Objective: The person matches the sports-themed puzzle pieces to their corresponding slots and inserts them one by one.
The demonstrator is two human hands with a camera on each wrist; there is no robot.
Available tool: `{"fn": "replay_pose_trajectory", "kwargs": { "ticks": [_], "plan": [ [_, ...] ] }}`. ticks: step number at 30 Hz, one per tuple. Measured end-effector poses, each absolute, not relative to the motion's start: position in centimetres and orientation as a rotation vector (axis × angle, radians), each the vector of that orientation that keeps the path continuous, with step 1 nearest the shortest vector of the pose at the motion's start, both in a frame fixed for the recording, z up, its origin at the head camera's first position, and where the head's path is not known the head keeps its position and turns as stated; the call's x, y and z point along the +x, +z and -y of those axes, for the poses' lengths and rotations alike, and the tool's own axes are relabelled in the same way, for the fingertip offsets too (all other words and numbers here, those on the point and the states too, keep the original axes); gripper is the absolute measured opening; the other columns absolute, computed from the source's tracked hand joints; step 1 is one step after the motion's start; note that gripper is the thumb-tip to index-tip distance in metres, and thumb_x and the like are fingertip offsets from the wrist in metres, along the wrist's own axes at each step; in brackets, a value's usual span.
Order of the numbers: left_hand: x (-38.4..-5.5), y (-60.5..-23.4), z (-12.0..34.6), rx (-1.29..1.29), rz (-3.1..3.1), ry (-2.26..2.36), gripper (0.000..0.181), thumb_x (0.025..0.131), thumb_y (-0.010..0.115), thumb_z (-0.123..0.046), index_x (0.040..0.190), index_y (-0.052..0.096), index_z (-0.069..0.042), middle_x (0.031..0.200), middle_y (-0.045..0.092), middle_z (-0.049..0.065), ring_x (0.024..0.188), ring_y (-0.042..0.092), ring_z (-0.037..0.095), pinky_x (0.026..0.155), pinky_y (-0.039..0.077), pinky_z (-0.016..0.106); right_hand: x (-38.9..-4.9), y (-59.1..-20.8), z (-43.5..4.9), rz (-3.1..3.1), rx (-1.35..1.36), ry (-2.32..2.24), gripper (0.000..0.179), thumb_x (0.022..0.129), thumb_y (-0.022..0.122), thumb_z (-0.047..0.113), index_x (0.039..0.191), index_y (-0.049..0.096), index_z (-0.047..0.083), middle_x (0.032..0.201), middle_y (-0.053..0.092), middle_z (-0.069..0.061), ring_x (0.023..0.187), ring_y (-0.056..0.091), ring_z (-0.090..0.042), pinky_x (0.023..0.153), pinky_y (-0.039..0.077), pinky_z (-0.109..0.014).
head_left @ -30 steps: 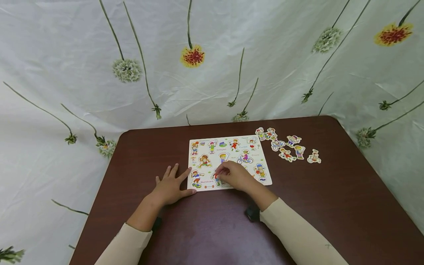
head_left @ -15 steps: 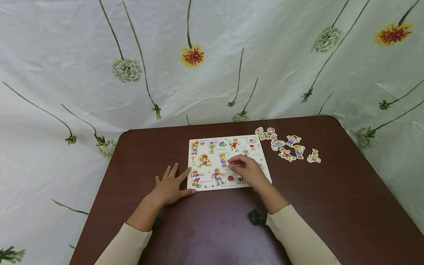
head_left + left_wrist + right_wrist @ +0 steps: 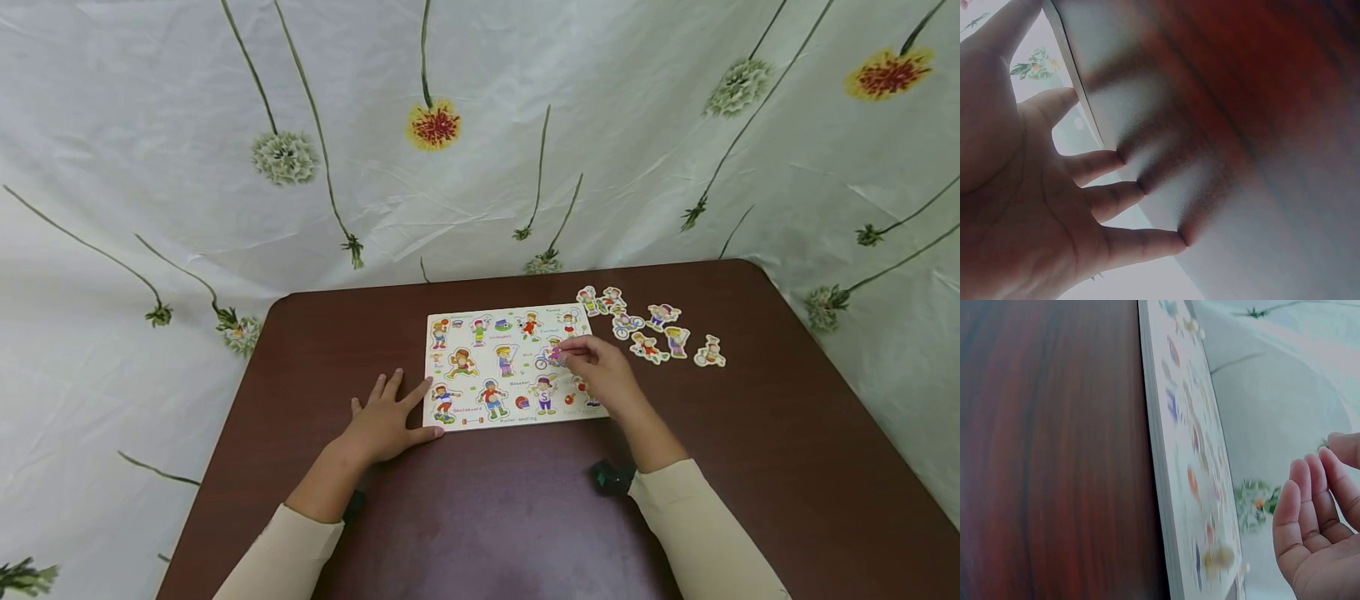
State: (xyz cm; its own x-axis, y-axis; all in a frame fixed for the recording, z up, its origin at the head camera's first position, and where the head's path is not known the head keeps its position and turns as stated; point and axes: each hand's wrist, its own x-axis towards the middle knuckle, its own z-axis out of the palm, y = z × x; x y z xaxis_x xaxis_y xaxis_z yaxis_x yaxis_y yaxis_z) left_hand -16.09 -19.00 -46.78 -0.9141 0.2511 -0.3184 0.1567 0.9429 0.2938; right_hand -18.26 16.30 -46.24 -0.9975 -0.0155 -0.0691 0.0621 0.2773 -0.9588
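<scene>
A white picture puzzle board (image 3: pixel 486 367) with cartoon children playing sports lies on the brown table. Spread flat, my left hand (image 3: pixel 382 425) rests at the board's left edge, thumb and fingertip touching its rim. The left wrist view shows the straight fingers of that left hand (image 3: pixel 1054 181) on the tabletop. Over the board's right part is my right hand (image 3: pixel 607 379), its fingertips overlapping the bicycle figure (image 3: pixel 550 355). From the right wrist view, the fingers of this right hand (image 3: pixel 1325 519) are loosely bent above the board, with nothing visible between them. A small round knob (image 3: pixel 1219 556) stands up from the board.
Several loose cut-out figures lie right of the board, among them a cyclist piece (image 3: pixel 626 325), a batter piece (image 3: pixel 677 342) and one farther-right piece (image 3: pixel 709 352). A white flowered cloth (image 3: pixel 480 192) hangs behind the table (image 3: pixel 750 467).
My right hand has moved rightward from the roller-skating figure to the bicycle figure, uncovering the figures at the board's lower middle. The left hand has stayed put.
</scene>
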Motion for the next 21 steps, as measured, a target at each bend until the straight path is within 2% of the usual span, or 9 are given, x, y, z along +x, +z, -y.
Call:
{"fn": "replay_pose_trajectory", "kwargs": {
  "ticks": [5,14,19,21],
  "plan": [
    [-16.1,-47.0,19.0,0.305,-2.743,0.373,0.09,0.088,0.064,-0.067,0.161,0.027,-0.03,0.168,0.012,0.025,0.155,0.008,0.051,0.109,0.011,0.084,-18.7,-46.4,-18.0,-2.498,0.083,-1.848,0.029,0.098,0.067,0.014,0.122,0.067,-0.003,0.11,0.068,-0.014,0.09,0.061,-0.005,0.08,0.051,-0.017],
    [-16.2,-46.8,19.0,0.298,-2.741,0.367,0.09,0.088,0.064,-0.067,0.161,0.028,-0.03,0.169,0.011,0.025,0.155,0.007,0.051,0.11,0.011,0.083,-19.5,-46.2,-20.6,-2.516,0.124,-1.869,0.032,0.099,0.065,0.014,0.125,0.065,-0.005,0.109,0.067,-0.012,0.089,0.062,-0.005,0.08,0.053,-0.017],
    [-16.2,-46.9,19.0,0.297,-2.739,0.365,0.089,0.089,0.064,-0.067,0.161,0.027,-0.031,0.169,0.01,0.024,0.155,0.006,0.05,0.11,0.011,0.083,-20.0,-46.0,-22.5,-2.546,0.134,-1.864,0.033,0.1,0.063,0.014,0.126,0.063,-0.005,0.103,0.07,0.002,0.092,0.066,-0.008,0.079,0.052,-0.016],
    [-16.2,-46.9,19.0,0.298,-2.737,0.364,0.089,0.089,0.064,-0.067,0.161,0.027,-0.031,0.169,0.01,0.024,0.155,0.006,0.05,0.11,0.011,0.083,-20.3,-46.0,-23.2,-2.566,0.142,-1.849,0.034,0.1,0.063,0.015,0.127,0.063,-0.005,0.099,0.068,0.009,0.091,0.065,-0.004,0.079,0.052,-0.014]
  ]
}}
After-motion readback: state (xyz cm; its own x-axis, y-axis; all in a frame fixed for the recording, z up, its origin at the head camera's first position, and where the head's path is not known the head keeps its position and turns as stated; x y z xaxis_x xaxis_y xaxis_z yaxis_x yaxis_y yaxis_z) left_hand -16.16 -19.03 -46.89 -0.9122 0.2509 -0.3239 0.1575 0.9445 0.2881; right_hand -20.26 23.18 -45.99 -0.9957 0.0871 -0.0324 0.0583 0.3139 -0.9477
